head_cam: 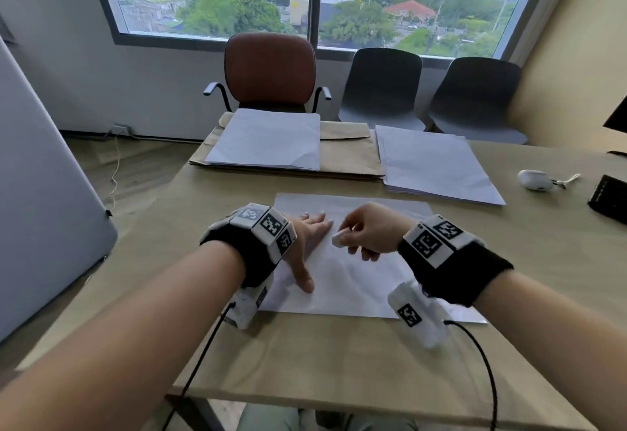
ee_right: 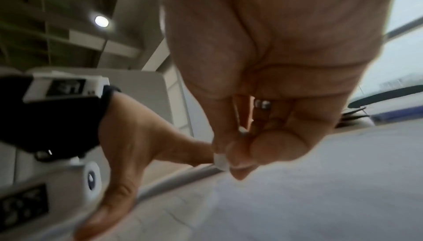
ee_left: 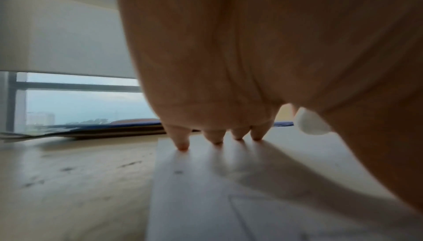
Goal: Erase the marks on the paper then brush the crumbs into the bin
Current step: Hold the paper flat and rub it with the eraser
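Note:
A white sheet of paper (head_cam: 356, 281) lies on the wooden table in front of me. My left hand (head_cam: 310, 237) lies flat on the sheet's left part, fingers straight and thumb spread toward me; its fingertips (ee_left: 183, 146) press the paper (ee_left: 206, 199) near its far edge. My right hand (head_cam: 368, 232) hovers just right of it and pinches a small white eraser (head_cam: 339, 238) between thumb and fingers, above the sheet's middle. The eraser (ee_left: 312, 124) shows past the left palm, and the eraser (ee_right: 220, 161) peeks from the right fingertips. No marks on the paper are clear, and no bin is in view.
Two stacks of white paper (head_cam: 268, 140) (head_cam: 434, 167) lie at the back of the table (head_cam: 339, 356), the left one on brown envelopes. A white earbud case (head_cam: 536, 180) and a black device (head_cam: 610, 198) sit at the right. Three chairs (head_cam: 269, 70) stand beyond.

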`<state>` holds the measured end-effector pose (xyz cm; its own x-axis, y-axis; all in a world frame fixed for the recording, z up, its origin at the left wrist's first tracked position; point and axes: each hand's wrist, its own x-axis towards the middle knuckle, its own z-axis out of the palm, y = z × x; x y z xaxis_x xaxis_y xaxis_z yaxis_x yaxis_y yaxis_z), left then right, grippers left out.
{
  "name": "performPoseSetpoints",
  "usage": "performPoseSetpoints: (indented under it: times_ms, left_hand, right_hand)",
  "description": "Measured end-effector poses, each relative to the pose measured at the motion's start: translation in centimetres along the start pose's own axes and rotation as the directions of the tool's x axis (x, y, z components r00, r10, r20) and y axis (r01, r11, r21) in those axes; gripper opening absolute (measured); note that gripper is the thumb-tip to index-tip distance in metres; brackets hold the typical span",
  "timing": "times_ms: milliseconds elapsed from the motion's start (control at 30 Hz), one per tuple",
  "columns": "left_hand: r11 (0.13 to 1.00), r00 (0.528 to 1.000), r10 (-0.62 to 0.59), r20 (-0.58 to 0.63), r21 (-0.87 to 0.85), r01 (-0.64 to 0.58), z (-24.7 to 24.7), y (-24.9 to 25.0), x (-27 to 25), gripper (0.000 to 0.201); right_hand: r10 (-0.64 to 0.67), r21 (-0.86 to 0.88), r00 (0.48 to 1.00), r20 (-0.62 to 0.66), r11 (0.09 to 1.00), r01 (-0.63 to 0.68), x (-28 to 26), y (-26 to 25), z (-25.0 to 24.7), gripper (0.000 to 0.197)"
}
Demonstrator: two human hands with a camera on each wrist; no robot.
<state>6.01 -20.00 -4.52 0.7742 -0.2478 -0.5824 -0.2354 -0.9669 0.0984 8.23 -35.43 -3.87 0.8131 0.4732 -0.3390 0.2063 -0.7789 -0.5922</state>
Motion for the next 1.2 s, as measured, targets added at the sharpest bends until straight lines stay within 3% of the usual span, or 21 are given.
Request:
performPoseSetpoints:
  times_ms: [167, 300, 367, 400, 533, 733, 900, 933, 1100, 1200]
  left_hand:
    - [0.999, 1.000, 0.024, -0.015, -0.038, -0.024, -0.5, -0.4, 0.6, 0.121]
    - [0.999, 1.000, 0.009, -0.016, 0.032, -0.009, -0.2, -0.5, 1.5, 0.127]
    - [1.000, 1.000, 0.009, -0.011, 0.024, -0.009, 0.0, -0.7, 1.6, 0.129]
    - [1.000, 1.000, 0.012, -0.006, 0.017, -0.012, 0.0, -0.7, 1.6, 0.130]
    - [0.999, 1.000, 0.022, -0.014, -0.024, -0.023, 0.1, -0.7, 1.5, 0.132]
    - [1.000, 1.000, 0.005, -0.003, 0.031, -0.005, 0.2, -0.8, 1.8, 0.132]
    - [1.000, 1.000, 0.014, -0.025, -0.023, -0.015, 0.3, -1.1, 1.8, 0.134]
    - [0.999, 1.000, 0.014, -0.028, -0.030, -0.015, 0.3, -1.2, 1.9, 0.134]
    - [0.999, 0.999, -0.005, -0.036, 0.032, 0.006, 0.4, -1.1, 2.0, 0.134]
    - [1.000, 0.999, 0.005, -0.039, -0.003, -0.006, 0.4, -1.0, 1.8, 0.133]
  right_hand:
    - [-0.181, -0.232, 0.979, -0.095, 0.960, 0.155, 1.4, -0.5, 0.7, 0.018]
    - [-0.346, -0.332, 0.932, 0.106, 0.871, 0.362, -0.1, -1.2, 2.1, 0.015]
    - [-0.302, -0.307, 0.934, 0.190, 0.885, 0.349, 0.4, -1.1, 1.5, 0.015]
    - [-0.280, -0.301, 0.945, 0.170, 0.898, 0.320, 1.1, -1.0, 1.0, 0.016]
    - [-0.260, -0.264, 0.964, -0.054, 0.935, 0.237, 3.0, -0.6, 0.6, 0.020]
    - [-0.317, -0.235, 0.925, 0.211, 0.902, 0.363, 0.0, -0.9, 1.8, 0.019]
    - [-0.266, -0.276, 0.961, -0.070, 0.931, 0.237, 3.0, -1.1, 1.0, 0.019]
    - [-0.282, -0.279, 0.957, -0.073, 0.927, 0.252, 2.7, -1.2, 1.3, 0.018]
    - [-0.335, -0.250, 0.930, 0.153, 0.897, 0.365, 0.1, -1.5, 2.2, 0.025]
    - [-0.296, -0.306, 0.955, 0.008, 0.909, 0.284, 2.4, -1.2, 0.9, 0.018]
